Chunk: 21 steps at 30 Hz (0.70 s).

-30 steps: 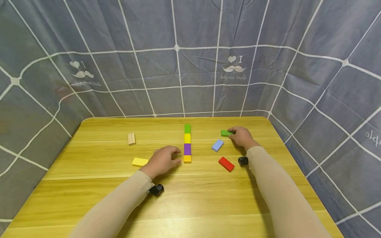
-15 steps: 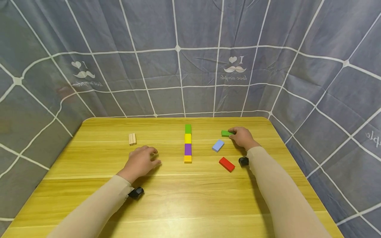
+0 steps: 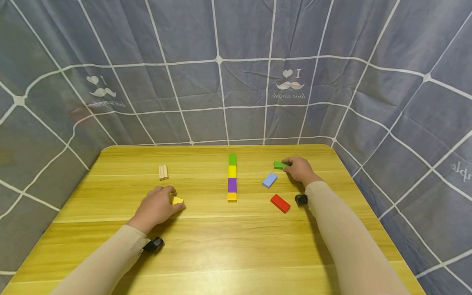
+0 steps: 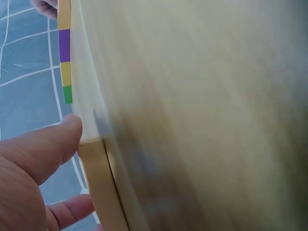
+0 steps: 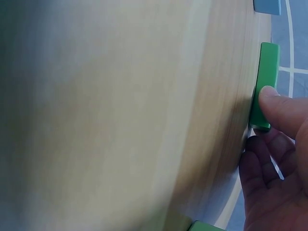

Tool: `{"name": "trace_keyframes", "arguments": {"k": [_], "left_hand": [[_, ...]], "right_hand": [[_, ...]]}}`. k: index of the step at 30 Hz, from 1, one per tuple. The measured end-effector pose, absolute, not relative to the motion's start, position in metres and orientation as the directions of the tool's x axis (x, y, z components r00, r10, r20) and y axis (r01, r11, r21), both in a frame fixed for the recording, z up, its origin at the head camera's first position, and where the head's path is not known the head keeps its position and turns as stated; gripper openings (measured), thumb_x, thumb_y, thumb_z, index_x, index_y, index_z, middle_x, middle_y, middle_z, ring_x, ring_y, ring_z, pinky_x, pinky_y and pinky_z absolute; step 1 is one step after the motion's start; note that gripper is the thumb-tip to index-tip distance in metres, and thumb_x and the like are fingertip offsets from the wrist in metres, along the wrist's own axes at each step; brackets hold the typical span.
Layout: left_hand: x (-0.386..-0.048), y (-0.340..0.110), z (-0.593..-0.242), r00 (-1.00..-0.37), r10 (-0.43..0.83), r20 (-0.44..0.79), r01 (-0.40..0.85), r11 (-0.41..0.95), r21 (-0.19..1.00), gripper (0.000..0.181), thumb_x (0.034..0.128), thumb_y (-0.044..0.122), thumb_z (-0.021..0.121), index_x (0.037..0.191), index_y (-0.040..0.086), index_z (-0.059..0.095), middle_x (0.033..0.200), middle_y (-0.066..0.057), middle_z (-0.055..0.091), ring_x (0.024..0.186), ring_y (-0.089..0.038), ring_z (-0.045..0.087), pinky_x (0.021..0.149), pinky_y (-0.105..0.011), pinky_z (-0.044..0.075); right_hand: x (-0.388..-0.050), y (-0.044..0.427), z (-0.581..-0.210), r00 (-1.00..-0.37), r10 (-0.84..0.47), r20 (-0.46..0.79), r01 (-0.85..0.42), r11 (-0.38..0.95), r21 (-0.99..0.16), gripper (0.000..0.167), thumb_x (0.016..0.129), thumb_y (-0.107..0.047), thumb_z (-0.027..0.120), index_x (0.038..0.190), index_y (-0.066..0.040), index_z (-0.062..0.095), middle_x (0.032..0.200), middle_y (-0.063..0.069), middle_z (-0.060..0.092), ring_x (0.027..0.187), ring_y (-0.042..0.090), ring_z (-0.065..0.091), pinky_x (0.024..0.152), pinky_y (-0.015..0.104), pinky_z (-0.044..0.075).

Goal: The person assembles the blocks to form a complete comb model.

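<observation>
The left hand (image 3: 155, 209) straddles the yellow block (image 3: 177, 200), left of the centre row (image 3: 232, 180); its thumb and fingers curl about the block with a narrow spread. Firmness of contact cannot be told. The right hand (image 3: 298, 169) holds one end of the green block (image 3: 279, 165), at the table's far right, thumb against one face and fingertips behind.

For a sound grip, the left thumb and fingers should bear on opposite long faces, near mid-length, with even, light pressure. The right hand's end hold probably lets the block pivot, so the free end needs watching. Neither wrist should brush the row.

The blocks are small, flat-faced rectangular bars, apparently painted wood, with crisp edges. The row sets green, yellow, purple and orange end to end. The light blue block (image 3: 270, 180) and red block (image 3: 280, 203) lie askew; the pale wood-toned block (image 3: 163, 172) shows lengthwise lines. The table (image 3: 221, 254) has glossy, streaked grain.
</observation>
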<state>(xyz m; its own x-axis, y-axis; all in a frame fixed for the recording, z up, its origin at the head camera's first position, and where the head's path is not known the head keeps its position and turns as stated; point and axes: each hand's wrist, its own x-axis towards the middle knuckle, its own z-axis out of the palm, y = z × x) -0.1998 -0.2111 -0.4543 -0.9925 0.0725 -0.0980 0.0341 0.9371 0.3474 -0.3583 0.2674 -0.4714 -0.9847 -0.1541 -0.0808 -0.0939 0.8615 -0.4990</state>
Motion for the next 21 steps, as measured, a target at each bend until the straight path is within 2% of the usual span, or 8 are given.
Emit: {"name": "trace_keyframes", "arguments": {"k": [4, 9, 11, 16, 21], "left_hand": [[-0.198, -0.215, -0.455, -0.990, 0.059, -0.128, 0.006, 0.926, 0.377, 0.072, 0.0936, 0.051, 0.076, 0.139, -0.002, 0.057, 0.127, -0.025, 0.062, 0.114, -0.044, 0.060, 0.094, -0.059, 0.052], [-0.196, -0.219, -0.455, -0.989, 0.058, -0.138, -0.004, 0.912, 0.410, 0.073, 0.0932, 0.048, 0.078, 0.139, -0.003, 0.055, 0.126, -0.024, 0.064, 0.112, -0.041, 0.061, 0.093, -0.057, 0.052], [-0.196, -0.221, -0.455, -0.989, 0.064, -0.134, 0.000, 0.904, 0.428, 0.073, 0.0925, 0.047, 0.079, 0.138, -0.004, 0.055, 0.121, -0.023, 0.064, 0.105, -0.037, 0.061, 0.088, -0.053, 0.052], [-0.196, -0.223, -0.455, -0.990, 0.077, -0.121, 0.010, 0.880, 0.475, 0.064, 0.0908, 0.043, 0.082, 0.127, -0.004, 0.058, 0.105, -0.015, 0.063, 0.087, -0.026, 0.055, 0.076, -0.041, 0.048], [-0.196, -0.223, -0.455, -0.988, 0.101, -0.112, 0.033, 0.870, 0.492, 0.059, 0.0904, 0.039, 0.084, 0.124, -0.003, 0.060, 0.104, -0.013, 0.065, 0.087, -0.024, 0.057, 0.078, -0.040, 0.051]], "right_hand": [[-0.358, 0.267, -0.471, -0.985, -0.149, -0.090, -0.084, 0.860, -0.503, 0.042, 0.105, -0.018, 0.064, 0.145, -0.005, 0.063, 0.143, 0.021, 0.066, 0.130, 0.041, 0.062, 0.112, 0.054, 0.049], [-0.357, 0.267, -0.470, -0.984, -0.146, -0.099, -0.078, 0.862, -0.500, 0.042, 0.105, -0.018, 0.064, 0.146, -0.005, 0.063, 0.143, 0.021, 0.065, 0.129, 0.041, 0.062, 0.111, 0.054, 0.049], [-0.357, 0.267, -0.469, -0.984, -0.148, -0.098, -0.080, 0.864, -0.497, 0.042, 0.105, -0.018, 0.064, 0.145, -0.005, 0.063, 0.143, 0.021, 0.065, 0.130, 0.041, 0.062, 0.112, 0.054, 0.049], [-0.356, 0.266, -0.467, -0.984, -0.150, -0.099, -0.082, 0.867, -0.492, 0.042, 0.105, -0.018, 0.064, 0.146, -0.005, 0.062, 0.145, 0.021, 0.064, 0.132, 0.042, 0.060, 0.114, 0.055, 0.047], [-0.355, 0.266, -0.465, -0.983, -0.147, -0.111, -0.074, 0.867, -0.492, 0.043, 0.106, -0.018, 0.063, 0.146, -0.005, 0.062, 0.145, 0.021, 0.064, 0.134, 0.042, 0.059, 0.115, 0.055, 0.046]]}}
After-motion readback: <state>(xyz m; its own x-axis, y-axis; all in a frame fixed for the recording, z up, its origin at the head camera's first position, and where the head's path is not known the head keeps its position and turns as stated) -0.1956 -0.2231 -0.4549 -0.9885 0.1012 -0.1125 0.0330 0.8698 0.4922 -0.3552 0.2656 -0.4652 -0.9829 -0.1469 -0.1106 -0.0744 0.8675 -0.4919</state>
